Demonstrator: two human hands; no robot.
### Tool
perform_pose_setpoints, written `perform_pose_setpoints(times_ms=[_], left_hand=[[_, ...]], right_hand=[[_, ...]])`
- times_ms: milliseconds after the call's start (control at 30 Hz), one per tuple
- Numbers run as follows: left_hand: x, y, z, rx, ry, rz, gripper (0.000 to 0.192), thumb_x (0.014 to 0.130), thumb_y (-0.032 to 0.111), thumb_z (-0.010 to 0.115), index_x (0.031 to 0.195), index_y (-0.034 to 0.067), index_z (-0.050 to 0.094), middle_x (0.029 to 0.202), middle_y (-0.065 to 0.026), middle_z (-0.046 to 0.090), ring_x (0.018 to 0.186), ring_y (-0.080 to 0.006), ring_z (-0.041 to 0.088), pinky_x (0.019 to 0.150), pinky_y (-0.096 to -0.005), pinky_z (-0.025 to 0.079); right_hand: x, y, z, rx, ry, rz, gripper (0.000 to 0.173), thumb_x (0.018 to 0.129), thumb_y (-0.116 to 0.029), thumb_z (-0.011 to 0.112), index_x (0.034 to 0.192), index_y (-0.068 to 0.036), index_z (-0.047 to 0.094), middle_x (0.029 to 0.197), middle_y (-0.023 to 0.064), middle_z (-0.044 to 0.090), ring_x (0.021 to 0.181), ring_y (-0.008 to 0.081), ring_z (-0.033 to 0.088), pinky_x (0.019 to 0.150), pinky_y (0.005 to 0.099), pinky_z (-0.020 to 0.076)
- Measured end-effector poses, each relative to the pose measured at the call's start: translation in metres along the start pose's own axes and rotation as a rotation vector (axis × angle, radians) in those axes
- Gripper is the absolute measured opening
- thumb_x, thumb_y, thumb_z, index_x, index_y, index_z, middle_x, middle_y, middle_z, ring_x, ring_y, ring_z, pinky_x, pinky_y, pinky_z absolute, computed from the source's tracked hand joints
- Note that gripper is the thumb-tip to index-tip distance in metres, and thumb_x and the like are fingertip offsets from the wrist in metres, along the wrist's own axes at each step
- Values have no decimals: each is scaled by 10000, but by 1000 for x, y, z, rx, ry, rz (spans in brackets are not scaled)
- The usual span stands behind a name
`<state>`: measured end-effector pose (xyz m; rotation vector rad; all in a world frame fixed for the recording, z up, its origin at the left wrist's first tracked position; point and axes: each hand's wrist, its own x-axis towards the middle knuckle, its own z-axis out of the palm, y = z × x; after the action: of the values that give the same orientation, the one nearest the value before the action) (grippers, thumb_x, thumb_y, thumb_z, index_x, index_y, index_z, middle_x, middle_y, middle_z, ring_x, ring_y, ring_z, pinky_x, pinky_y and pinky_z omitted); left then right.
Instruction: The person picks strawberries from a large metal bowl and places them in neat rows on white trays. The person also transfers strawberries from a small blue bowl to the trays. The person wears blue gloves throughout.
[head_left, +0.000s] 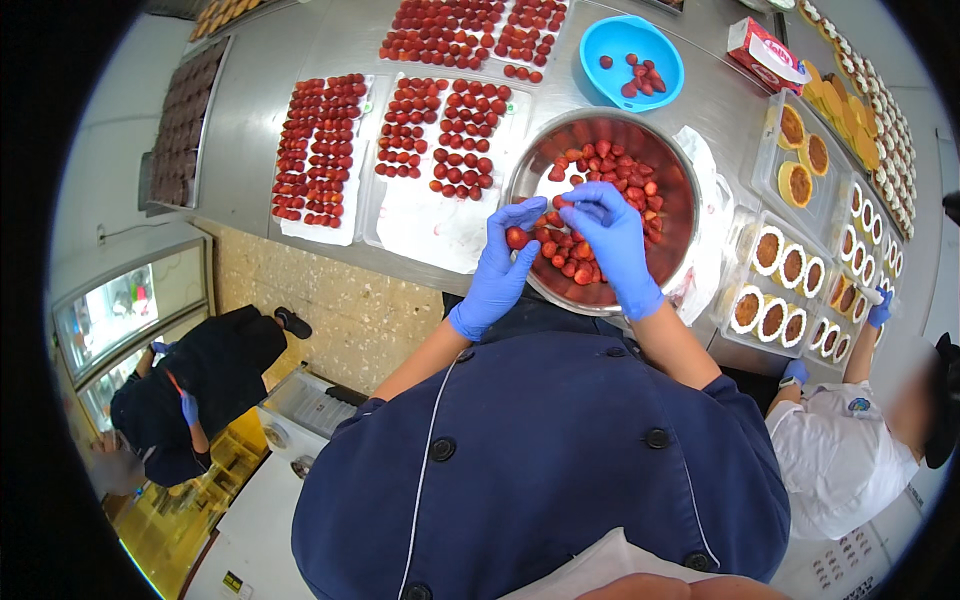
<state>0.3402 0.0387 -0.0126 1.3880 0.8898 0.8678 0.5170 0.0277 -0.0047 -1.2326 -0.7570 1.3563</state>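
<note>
Both my hands wear blue gloves above a large steel bowl (686, 247) of strawberries. My left hand (504, 262), at the bowl's left rim, holds a strawberry (517, 238) between thumb and fingers. My right hand (611, 240) is over the bowl, its fingertips closed on another strawberry (561, 202). Left of the bowl, strawberries stand in rows on a paper-lined tray (431, 225), and a second such tray (315, 229) lies further left. A blue plastic bowl (667, 45) with several strawberries sits beyond the steel bowl.
White paper (701, 157) lies right of the steel bowl. Clear containers (817, 199) of round tarts and a red box (765, 56) stand to the right. A co-worker in white (840, 450) works there with a piping bag. Another person in dark clothes (202, 375) is behind at left.
</note>
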Motion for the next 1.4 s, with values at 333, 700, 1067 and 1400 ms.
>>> perform_pose_setpoints(times_ms=[333,700,1067,1400], left_hand=[[9,25,6,176,-34,86,424,930,28,526,1338,27,412,1372,-145,526,1267,-273,521,1072,-362,395],[-10,7,1,36,57,-139,299,953,38,563,1244,43,497,1247,-112,580,1139,-207,596,1008,-329,456],[-30,-9,-22,-351,-107,-454,246,950,35,541,1196,41,525,1154,-88,617,934,-144,644,733,-261,486],[-20,-3,-15,-307,-201,-558,277,957,61,552,1232,44,521,1274,-98,586,1060,-185,643,831,-279,495]], right_hand=[[-31,-19,16,21,18,-11,224,905,44,613,1128,47,638,1108,120,675,1060,172,651,936,263,516],[-35,3,0,-338,-152,-262,102,838,5,654,923,-34,696,1089,88,662,1034,218,640,921,339,501],[2,94,-72,-1683,-231,-191,820,842,-426,647,1488,-38,323,1554,204,247,1355,483,316,1103,525,331],[0,60,-78,-1198,-233,100,258,941,-349,534,1013,-149,680,927,104,697,829,313,660,740,444,507]])
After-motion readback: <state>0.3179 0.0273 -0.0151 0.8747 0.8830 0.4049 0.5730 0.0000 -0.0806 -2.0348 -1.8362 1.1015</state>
